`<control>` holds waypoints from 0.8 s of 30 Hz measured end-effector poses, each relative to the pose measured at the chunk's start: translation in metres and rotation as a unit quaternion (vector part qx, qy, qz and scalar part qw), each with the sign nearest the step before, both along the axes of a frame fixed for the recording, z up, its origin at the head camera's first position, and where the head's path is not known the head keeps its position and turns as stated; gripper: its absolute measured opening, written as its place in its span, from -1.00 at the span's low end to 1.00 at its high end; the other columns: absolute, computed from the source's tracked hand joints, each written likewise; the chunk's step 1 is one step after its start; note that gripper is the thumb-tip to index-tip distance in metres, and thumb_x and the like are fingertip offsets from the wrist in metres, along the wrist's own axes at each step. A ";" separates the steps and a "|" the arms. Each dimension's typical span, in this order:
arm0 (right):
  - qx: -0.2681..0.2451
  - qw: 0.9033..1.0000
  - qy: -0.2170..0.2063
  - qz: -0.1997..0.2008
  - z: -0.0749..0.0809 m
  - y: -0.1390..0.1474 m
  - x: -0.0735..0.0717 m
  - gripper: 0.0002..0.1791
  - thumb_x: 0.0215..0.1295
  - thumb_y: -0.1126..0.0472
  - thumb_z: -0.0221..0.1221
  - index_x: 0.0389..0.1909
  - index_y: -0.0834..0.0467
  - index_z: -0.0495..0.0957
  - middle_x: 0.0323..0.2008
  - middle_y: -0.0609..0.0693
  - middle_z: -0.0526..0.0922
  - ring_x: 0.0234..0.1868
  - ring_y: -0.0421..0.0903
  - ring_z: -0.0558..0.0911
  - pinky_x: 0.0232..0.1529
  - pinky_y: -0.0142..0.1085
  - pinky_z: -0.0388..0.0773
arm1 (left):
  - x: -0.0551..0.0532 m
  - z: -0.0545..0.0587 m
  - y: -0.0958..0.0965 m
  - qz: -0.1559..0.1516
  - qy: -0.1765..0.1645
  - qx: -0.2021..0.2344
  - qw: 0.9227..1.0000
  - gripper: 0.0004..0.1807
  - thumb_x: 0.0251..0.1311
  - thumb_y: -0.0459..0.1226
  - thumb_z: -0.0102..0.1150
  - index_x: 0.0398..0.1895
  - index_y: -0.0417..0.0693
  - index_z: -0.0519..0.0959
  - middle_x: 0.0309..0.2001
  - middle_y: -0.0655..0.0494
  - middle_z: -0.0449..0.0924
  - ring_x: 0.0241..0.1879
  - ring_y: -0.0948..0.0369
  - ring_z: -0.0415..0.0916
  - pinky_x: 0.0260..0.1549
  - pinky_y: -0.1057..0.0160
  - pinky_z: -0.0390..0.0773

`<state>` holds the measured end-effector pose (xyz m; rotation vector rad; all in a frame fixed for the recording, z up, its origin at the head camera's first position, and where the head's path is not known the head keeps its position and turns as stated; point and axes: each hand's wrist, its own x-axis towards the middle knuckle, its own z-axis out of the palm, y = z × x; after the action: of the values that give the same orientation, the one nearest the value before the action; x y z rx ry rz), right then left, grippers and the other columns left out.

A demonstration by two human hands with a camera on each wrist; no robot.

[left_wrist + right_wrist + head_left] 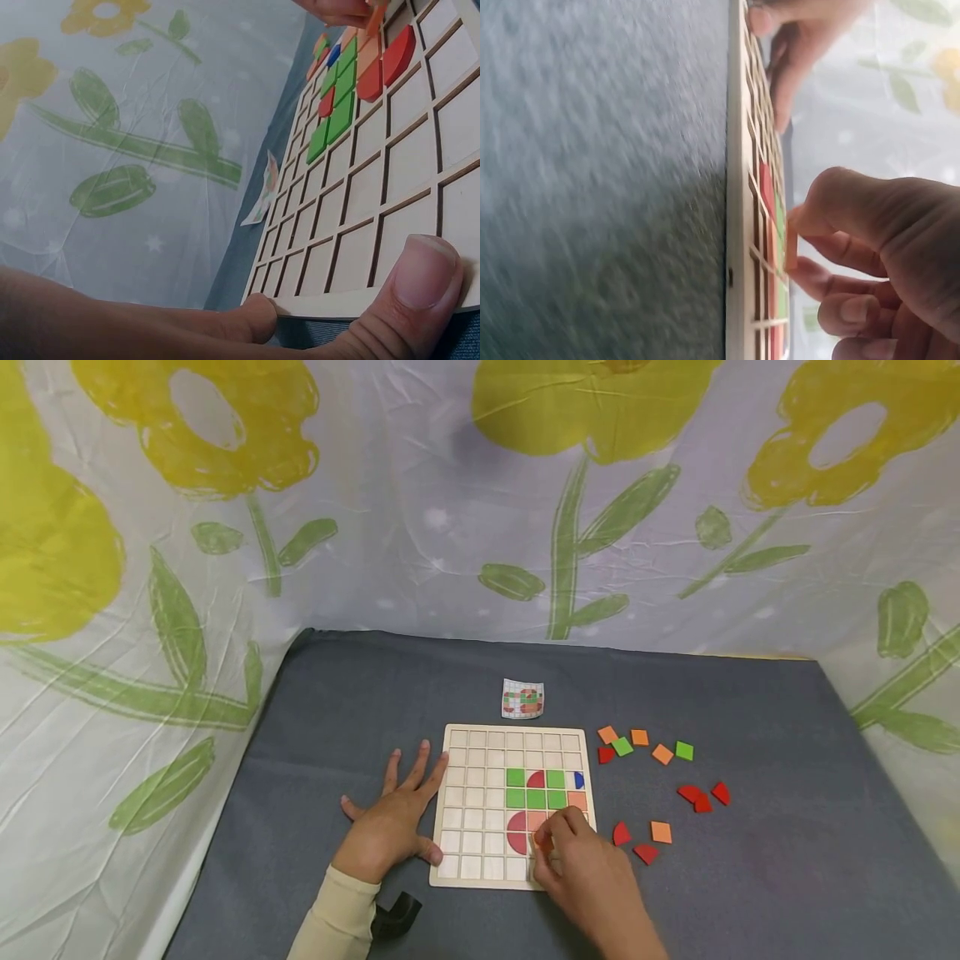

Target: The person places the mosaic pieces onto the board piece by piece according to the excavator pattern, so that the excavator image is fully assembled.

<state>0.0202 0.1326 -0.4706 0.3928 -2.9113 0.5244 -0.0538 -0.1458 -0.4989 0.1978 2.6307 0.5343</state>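
Note:
A wooden grid board [460, 820] lies on the dark cloth. In the head view my left hand [386, 831] is spread at the board's left edge, its thumb [427, 281] and a fingertip touching the rim in the left wrist view. Between thumb and finger my right hand [592, 872] pinches an orange square tile [792, 251] on edge, just over the board's lower right part. Set in the grid are several green squares [536, 798], red rounded pieces [517, 832], orange squares [576, 800] and a blue half-round piece [579, 780]. My right hand hides some cells.
Loose orange, green and red tiles [662, 754] lie right of the board, with more red quarter-round pieces [702, 802] farther right and near my right hand. A small pattern card [522, 702] lies behind the board. A black strap [397, 917] is by my left wrist.

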 end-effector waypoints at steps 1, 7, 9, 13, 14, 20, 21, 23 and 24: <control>0.003 1.000 0.003 0.000 -0.001 -0.002 0.001 -0.81 0.12 0.16 0.44 -0.41 -0.07 0.59 -0.36 -0.20 0.46 -0.61 -0.35 0.33 -0.66 -0.42 0.31 | -0.001 -0.004 -0.001 0.000 0.003 0.000 1.000 0.66 -0.48 0.08 0.73 0.71 0.60 -0.27 0.71 0.39 -0.55 0.68 -0.06 -0.65 -0.05 -0.88 -0.47; 0.020 0.999 0.026 -0.006 -0.004 -0.007 0.004 -0.80 0.05 0.20 0.45 -0.43 -0.03 0.58 -0.35 -0.15 0.48 -0.59 -0.29 0.43 -0.66 -0.34 0.40 | -0.002 -0.012 -0.005 0.000 0.009 0.006 1.000 0.67 -0.49 0.04 0.75 0.71 0.59 -0.26 0.72 0.35 -0.51 0.68 -0.09 -0.64 -0.06 -0.88 -0.49; 0.028 0.999 0.027 -0.010 -0.004 -0.008 0.004 -0.80 0.06 0.21 0.46 -0.42 -0.01 0.59 -0.35 -0.11 0.49 -0.59 -0.27 0.46 -0.67 -0.33 0.42 | -0.001 -0.009 -0.004 0.001 0.007 0.008 1.000 0.66 -0.48 0.03 0.75 0.71 0.57 -0.25 0.72 0.34 -0.51 0.68 -0.10 -0.65 -0.05 -0.87 -0.49; 0.037 0.999 0.028 -0.015 -0.003 -0.010 0.006 -0.80 0.06 0.26 0.48 -0.40 0.03 0.63 -0.35 -0.09 0.50 -0.59 -0.24 0.49 -0.69 -0.31 0.43 | 0.004 0.014 0.002 0.000 -0.003 0.007 1.000 0.61 -0.42 0.00 0.74 0.74 0.48 -0.18 0.74 0.27 -0.45 0.69 -0.12 -0.58 -0.04 -0.89 -0.44; 0.039 0.999 0.026 -0.016 -0.003 -0.010 0.006 -0.80 0.06 0.26 0.49 -0.39 0.04 0.64 -0.35 -0.08 0.51 -0.58 -0.24 0.50 -0.69 -0.31 0.44 | 0.005 0.019 0.003 -0.001 -0.002 0.007 1.000 0.61 -0.42 0.00 0.74 0.75 0.45 -0.17 0.74 0.26 -0.43 0.70 -0.13 -0.56 -0.05 -0.90 -0.42; 0.046 0.999 0.005 -0.024 -0.003 -0.012 0.005 -0.80 0.09 0.25 0.54 -0.32 0.07 0.70 -0.33 -0.06 0.54 -0.56 -0.22 0.52 -0.64 -0.31 0.52 | 0.002 -0.003 -0.002 -0.006 0.019 0.013 1.000 0.65 -0.48 0.05 0.74 0.72 0.59 -0.23 0.73 0.34 -0.49 0.69 -0.09 -0.61 -0.08 -0.90 -0.47; 0.047 0.999 0.001 -0.025 -0.002 -0.012 0.005 -0.80 0.10 0.24 0.55 -0.31 0.07 0.71 -0.32 -0.05 0.54 -0.57 -0.23 0.51 -0.64 -0.31 0.52 | 0.001 -0.008 -0.003 -0.005 0.019 0.014 1.000 0.66 -0.50 0.05 0.75 0.71 0.62 -0.25 0.72 0.36 -0.51 0.69 -0.08 -0.62 -0.08 -0.89 -0.49; 0.049 0.998 -0.002 -0.029 -0.002 -0.013 0.004 -0.81 0.13 0.23 0.55 -0.29 0.08 0.73 -0.32 -0.05 0.55 -0.58 -0.23 0.51 -0.63 -0.31 0.52 | 0.000 -0.011 -0.003 -0.003 0.023 0.014 1.000 0.68 -0.52 0.07 0.75 0.70 0.63 -0.26 0.71 0.38 -0.52 0.69 -0.08 -0.62 -0.09 -0.89 -0.50; 0.048 0.998 -0.004 -0.030 -0.002 -0.013 0.004 -0.81 0.13 0.22 0.55 -0.29 0.08 0.73 -0.32 -0.06 0.55 -0.58 -0.23 0.51 -0.63 -0.31 0.52 | 0.000 -0.011 -0.003 -0.003 0.025 0.014 1.000 0.68 -0.54 0.07 0.75 0.70 0.63 -0.25 0.72 0.38 -0.51 0.69 -0.09 -0.60 -0.09 -0.89 -0.50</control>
<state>0.0241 0.1196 -0.4729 0.3162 -2.9530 0.3785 -0.0540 -0.1489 -0.5100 0.2300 2.6720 0.5729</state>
